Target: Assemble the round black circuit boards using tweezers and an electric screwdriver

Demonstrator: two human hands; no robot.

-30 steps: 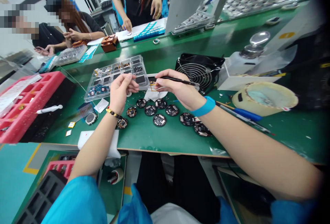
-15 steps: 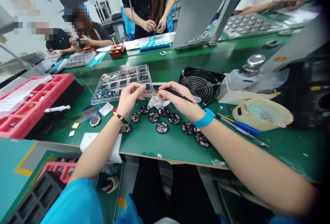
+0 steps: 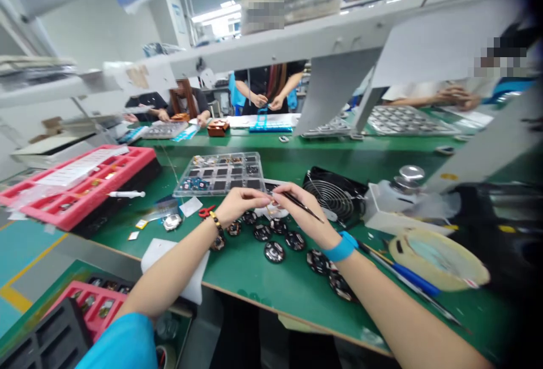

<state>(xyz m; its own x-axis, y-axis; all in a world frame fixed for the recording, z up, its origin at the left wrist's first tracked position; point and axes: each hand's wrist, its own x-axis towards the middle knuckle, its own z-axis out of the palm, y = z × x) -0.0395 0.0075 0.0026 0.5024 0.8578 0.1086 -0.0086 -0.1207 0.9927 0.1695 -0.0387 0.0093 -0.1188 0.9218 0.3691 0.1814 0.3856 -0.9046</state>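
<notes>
My right hand (image 3: 309, 213), with a blue band on its wrist, is closed around dark tweezers (image 3: 306, 207); their rear end points back toward the wrist. My left hand (image 3: 241, 204), wearing a beaded bracelet, has its fingers pinched, and their tips meet the right hand's fingertips. Whatever sits between the fingertips is too small and blurred to name. Below the hands, several round black electronic modules (image 3: 274, 252) lie on the green table (image 3: 263, 275). Just behind the left hand stands a clear compartment box (image 3: 220, 174) of small parts.
A black fan with a wire grille (image 3: 337, 196) stands behind my right hand. Right of it are a white holder with a bottle (image 3: 394, 202), a yellowish round container (image 3: 439, 258) and a blue pen (image 3: 416, 279). A pink tray (image 3: 80, 185) lies left. Several co-workers sit or stand opposite.
The view has tilted upward, so the table sits lower in the picture. My hands have drawn together until their fingertips meet. The tweezers stay in my right hand.
</notes>
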